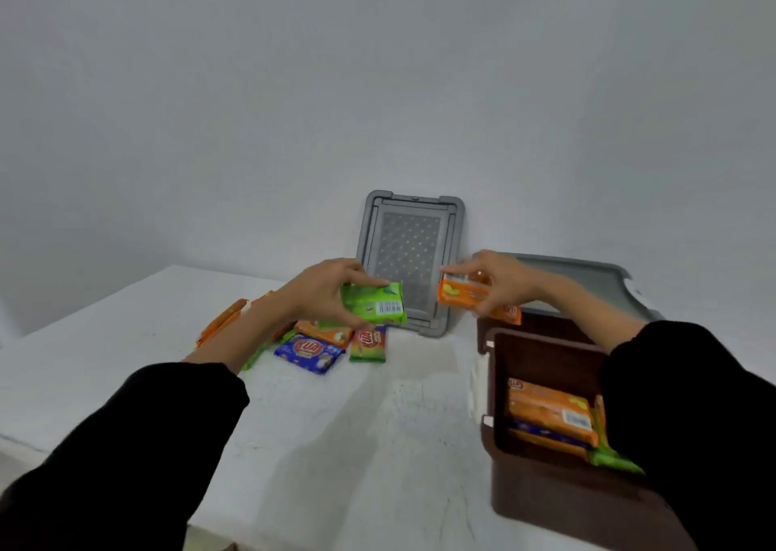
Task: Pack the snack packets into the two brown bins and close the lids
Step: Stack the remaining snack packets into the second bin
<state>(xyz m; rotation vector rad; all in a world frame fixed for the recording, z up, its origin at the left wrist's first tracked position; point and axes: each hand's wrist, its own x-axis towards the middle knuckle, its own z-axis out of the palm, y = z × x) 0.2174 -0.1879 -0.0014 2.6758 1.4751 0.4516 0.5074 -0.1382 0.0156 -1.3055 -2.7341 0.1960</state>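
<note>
Several glossy, flat loose packets (pixel 310 351) lie on your white table (pixel 336 445) below your left hand (pixel 323 294), which pinches a crinkly green packet (pixel 378 305). Behind it, a grey rectangular lid (pixel 409 231) with a dotted panel leans on the wall. Your right hand (pixel 499 286) grips an orange packet (pixel 460 294) near the far brown bin (pixel 541 326). The near brown bin (pixel 546 492) holds stacked orange packets (pixel 550 412).

L hand (pixel 325 288) green pkt (pixel 375 302), R hand (pixel 499 282) orange pkt (pixel 462 292)
</note>
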